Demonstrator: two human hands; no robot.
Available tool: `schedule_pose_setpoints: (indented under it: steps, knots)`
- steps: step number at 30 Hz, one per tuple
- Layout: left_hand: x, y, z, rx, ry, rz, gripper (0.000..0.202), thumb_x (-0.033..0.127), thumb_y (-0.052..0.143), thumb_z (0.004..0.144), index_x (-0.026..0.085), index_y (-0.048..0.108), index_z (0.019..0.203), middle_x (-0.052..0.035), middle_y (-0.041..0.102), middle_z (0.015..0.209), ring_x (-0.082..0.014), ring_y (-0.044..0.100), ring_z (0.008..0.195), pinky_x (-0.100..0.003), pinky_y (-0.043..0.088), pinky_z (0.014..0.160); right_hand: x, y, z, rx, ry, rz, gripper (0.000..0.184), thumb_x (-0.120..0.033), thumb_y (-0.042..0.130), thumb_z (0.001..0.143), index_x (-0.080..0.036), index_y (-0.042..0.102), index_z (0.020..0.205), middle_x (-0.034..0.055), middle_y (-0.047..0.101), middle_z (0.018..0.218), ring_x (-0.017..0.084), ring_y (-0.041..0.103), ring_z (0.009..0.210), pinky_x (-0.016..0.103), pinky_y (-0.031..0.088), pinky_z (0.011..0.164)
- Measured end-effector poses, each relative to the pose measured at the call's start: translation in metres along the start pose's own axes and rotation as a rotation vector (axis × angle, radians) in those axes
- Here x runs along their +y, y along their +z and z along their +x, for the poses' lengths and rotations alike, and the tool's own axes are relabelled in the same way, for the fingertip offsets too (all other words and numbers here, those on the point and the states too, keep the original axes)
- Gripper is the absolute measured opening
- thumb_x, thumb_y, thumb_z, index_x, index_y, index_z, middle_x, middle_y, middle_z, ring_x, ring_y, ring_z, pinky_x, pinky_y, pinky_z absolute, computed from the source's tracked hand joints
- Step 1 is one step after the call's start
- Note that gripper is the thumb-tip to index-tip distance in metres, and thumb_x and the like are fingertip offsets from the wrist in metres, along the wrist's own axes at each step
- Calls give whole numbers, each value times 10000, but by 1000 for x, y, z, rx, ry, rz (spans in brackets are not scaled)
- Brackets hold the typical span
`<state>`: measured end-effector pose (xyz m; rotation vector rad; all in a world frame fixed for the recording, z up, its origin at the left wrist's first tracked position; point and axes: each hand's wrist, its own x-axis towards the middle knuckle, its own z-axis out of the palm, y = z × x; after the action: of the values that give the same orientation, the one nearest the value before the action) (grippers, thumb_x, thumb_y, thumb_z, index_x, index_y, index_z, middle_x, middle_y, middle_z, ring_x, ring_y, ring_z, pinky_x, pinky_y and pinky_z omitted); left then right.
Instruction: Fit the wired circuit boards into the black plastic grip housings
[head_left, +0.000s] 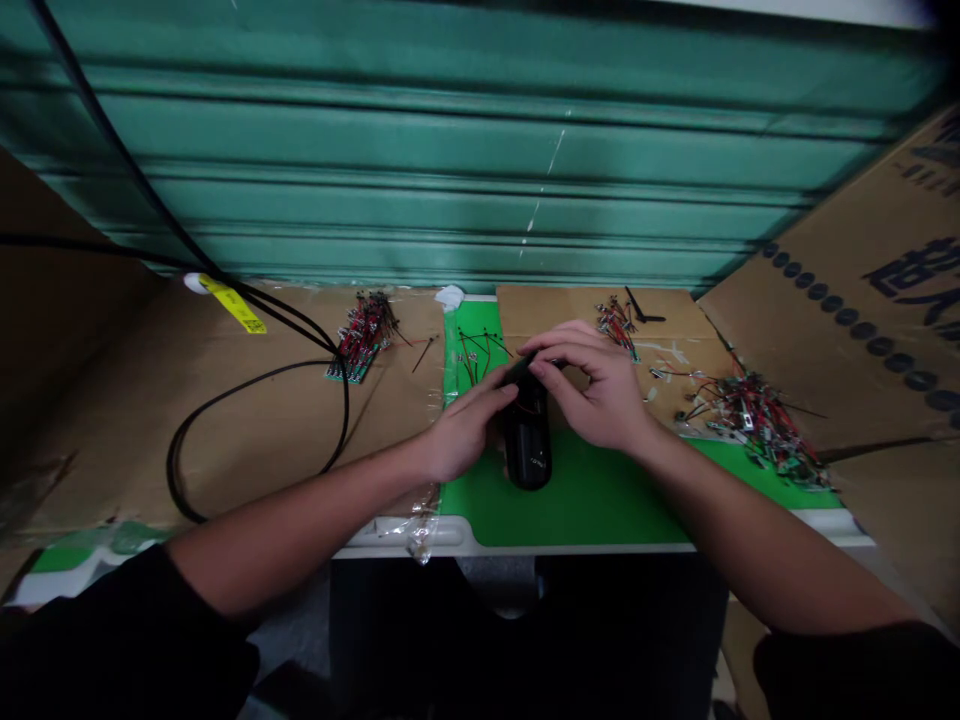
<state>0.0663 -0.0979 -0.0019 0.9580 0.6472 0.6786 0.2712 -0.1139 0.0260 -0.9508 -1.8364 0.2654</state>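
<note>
As the hands meet: the left hand (461, 432) curls closed over the top of a black cylinder (527, 445); the right hand (594, 388) arches over it, fingertips at its top, grip unclear.
Thing's place: between the hands, its lower end on a green mat (570, 490).
Progress: a compact cluster of red-wired circuit boards (364, 335) lies left of the left hand; a small bundle (616, 325) lies just beyond the right hand, and a looser heap of wired parts (754, 415) lies right of it. Whether any are finished cannot be told.
Writing: small white print on the black cylinder is unreadable; large dark Chinese characters mark a cardboard sheet (915, 270) far right of the right hand.
Rest: a black cable (225, 393) loops left of the left hand; a green corrugated shutter (450, 150) stands beyond both hands.
</note>
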Motion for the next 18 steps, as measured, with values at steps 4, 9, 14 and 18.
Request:
schedule_pose_setpoints:
  steps: [4,9,14,18]
  knots:
    - [2,1,0,-63,-36,-34,583,475,726,966,248,611,1490,-27,695,854,-194,660,697,-277,525,568,0,3,0,5,108,144,122,-236,681,1053,-267,782,993,63,840,1139,257,748,1091,504,602,993]
    - [6,1,-1,-149,-41,-62,652,453,701,992,251,490,1576,-10,668,839,-164,652,603,-226,485,468,2,7,-3,27,81,109,113,-213,698,1042,-277,791,1053,52,836,1139,246,755,1089,493,598,1007]
    - [9,3,-3,-144,-24,13,640,467,685,1006,228,485,1565,3,654,803,-162,647,558,-234,491,443,3,4,-3,25,-19,-51,124,-197,717,1020,-271,803,1073,62,830,1159,253,755,1060,490,593,979]
    - [7,3,-2,-54,45,148,557,474,703,999,214,582,1477,-1,669,824,-156,628,583,-276,533,523,0,-1,1,27,-71,-137,110,-190,741,988,-260,812,1035,80,823,1136,262,750,1014,494,596,936]
